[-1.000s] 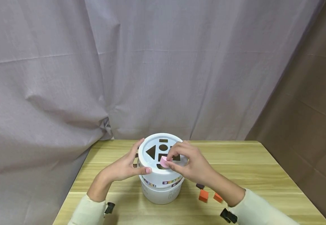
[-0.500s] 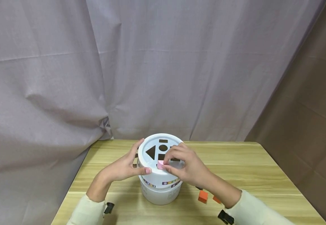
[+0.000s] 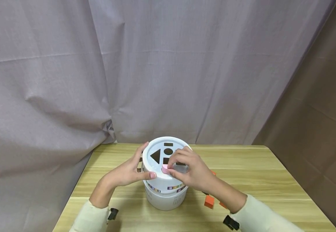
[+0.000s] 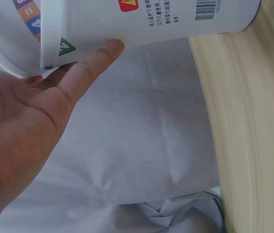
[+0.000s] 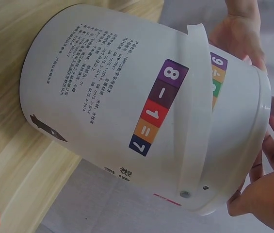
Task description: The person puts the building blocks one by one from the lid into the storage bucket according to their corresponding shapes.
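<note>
Your right hand (image 3: 189, 170) has lowered the pinched pink block (image 3: 165, 169) onto the bucket lid (image 3: 156, 146) at six o'clock, likely seating it in a slot, while your left hand (image 3: 127, 174) cups the rim with straight fingers.

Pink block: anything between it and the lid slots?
Nothing visible. The right hand pinches the pink block right on the lid, at its near edge; the slot under it is hidden by the block and fingers. The left hand steadies the bucket from the side.

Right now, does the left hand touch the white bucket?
Touching: in the left wrist view, the left hand lays a fingertip against the white bucket wall.
</note>
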